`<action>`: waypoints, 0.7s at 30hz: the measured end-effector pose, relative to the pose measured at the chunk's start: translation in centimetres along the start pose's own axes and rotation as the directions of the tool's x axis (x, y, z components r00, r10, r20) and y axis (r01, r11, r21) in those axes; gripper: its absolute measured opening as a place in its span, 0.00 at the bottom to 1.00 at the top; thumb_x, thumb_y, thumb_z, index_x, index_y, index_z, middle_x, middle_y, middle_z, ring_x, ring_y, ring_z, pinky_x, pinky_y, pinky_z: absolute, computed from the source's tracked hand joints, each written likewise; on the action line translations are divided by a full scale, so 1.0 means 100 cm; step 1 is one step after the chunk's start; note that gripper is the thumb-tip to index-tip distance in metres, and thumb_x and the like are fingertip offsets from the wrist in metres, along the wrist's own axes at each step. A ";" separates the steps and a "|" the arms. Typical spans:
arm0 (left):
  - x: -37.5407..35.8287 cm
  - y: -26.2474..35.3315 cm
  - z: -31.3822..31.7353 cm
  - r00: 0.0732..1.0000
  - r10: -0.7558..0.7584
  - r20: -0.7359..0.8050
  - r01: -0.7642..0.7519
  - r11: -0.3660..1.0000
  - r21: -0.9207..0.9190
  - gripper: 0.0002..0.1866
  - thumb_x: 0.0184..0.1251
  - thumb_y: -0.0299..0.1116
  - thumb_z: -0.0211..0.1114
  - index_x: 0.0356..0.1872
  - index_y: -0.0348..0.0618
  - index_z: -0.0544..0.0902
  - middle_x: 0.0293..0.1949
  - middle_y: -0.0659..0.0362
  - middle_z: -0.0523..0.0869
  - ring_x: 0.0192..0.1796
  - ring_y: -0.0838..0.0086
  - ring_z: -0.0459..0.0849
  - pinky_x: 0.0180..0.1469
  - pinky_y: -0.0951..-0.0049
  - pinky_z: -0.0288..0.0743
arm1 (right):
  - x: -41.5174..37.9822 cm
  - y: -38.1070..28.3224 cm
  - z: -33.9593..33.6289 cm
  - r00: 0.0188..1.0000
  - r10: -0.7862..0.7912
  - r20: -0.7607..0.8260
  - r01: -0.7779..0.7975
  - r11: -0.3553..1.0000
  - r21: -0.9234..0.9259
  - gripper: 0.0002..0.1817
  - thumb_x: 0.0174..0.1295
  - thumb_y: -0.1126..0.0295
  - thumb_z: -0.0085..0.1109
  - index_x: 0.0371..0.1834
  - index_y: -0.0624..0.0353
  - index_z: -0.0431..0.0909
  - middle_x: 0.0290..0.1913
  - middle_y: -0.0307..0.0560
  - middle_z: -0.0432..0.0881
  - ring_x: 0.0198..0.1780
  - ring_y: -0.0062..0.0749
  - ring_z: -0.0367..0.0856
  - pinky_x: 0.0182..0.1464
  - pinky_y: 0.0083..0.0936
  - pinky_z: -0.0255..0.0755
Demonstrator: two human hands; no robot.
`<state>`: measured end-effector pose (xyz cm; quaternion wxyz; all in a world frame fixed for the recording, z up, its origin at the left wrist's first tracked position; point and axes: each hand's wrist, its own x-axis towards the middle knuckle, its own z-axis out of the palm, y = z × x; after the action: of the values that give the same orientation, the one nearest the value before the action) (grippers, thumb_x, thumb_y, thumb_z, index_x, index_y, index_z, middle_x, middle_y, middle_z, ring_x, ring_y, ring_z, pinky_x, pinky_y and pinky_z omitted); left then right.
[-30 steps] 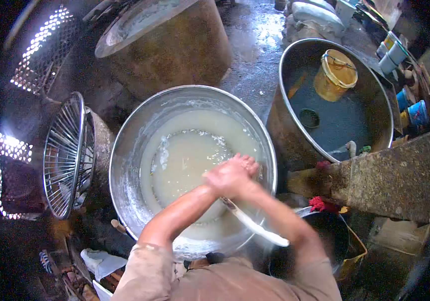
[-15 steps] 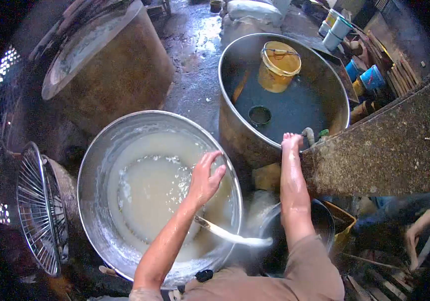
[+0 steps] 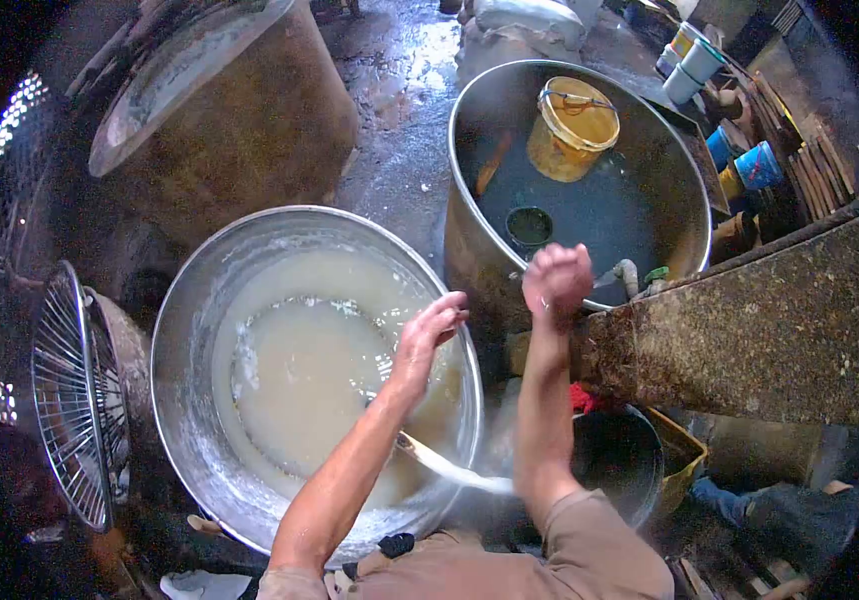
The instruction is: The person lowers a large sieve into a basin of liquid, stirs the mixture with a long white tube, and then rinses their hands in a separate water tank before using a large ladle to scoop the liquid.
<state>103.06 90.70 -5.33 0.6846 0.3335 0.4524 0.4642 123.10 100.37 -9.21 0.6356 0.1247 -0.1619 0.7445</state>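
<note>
A wide metal vat (image 3: 174, 300) of cloudy, whitish liquid stands before me. Over its right rim is my left hand (image 3: 432, 335), fingers loosely bent and slightly apart, holding nothing visible. Below that forearm, a pale wet stick (image 3: 449, 470) slants out of the liquid across the rim; its lower end is hidden. My right hand (image 3: 557, 280) is raised by the near rim of a second metal vat (image 3: 469, 190) with dark liquid. Its fingers are curled in, and whatever they may hold is hidden. A yellowed bucket (image 3: 567, 145) and a small dark bowl (image 3: 528, 227) float in that vat.
A tall, large tub (image 3: 249, 130) stands at the far left, with a wire fan guard (image 3: 74, 400) nearer. A rough slab (image 3: 769, 320) juts in from the right above a dark barrel (image 3: 629, 460). Another person's clothed body (image 3: 799, 515) shows at lower right. Buckets (image 3: 694, 70) stand farther back.
My right hand has come back from the second vat's rim toward me and curled its fingers. My left hand has moved slightly to the right, its fingers closer together. The view has shifted a little.
</note>
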 end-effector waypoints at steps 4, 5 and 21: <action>-0.019 -0.006 0.037 0.932 -0.127 0.340 0.199 0.962 -0.185 0.27 0.66 0.46 0.46 0.60 0.37 0.63 0.55 0.56 0.73 0.57 0.73 0.70 0.57 0.72 0.60 | 0.018 0.034 0.112 0.609 0.121 0.784 -0.370 0.918 0.146 0.14 0.61 0.61 0.45 0.42 0.54 0.77 0.37 0.50 0.81 0.32 0.43 0.81 0.32 0.35 0.74; -0.027 -0.021 0.043 0.873 -0.211 0.439 0.337 0.913 -0.231 0.27 0.66 0.46 0.45 0.60 0.37 0.63 0.57 0.56 0.71 0.58 0.73 0.69 0.58 0.71 0.60 | 0.020 0.043 0.146 0.585 0.109 0.804 -0.359 0.924 0.136 0.14 0.60 0.62 0.45 0.42 0.56 0.76 0.36 0.50 0.81 0.29 0.42 0.81 0.29 0.34 0.73; -0.077 0.056 0.020 0.991 0.075 -0.111 -0.133 0.458 -0.879 0.19 0.61 0.45 0.46 0.43 0.41 0.74 0.42 0.54 0.78 0.47 0.69 0.75 0.50 0.65 0.68 | -0.083 0.118 0.149 0.957 0.091 -0.274 -0.197 0.900 -0.390 0.24 0.57 0.61 0.47 0.56 0.57 0.64 0.49 0.48 0.74 0.44 0.36 0.73 0.45 0.32 0.66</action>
<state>101.77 85.36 2.72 0.7158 -0.0547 0.1450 0.6809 112.51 85.24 0.18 0.6056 -0.1194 -0.2432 0.7482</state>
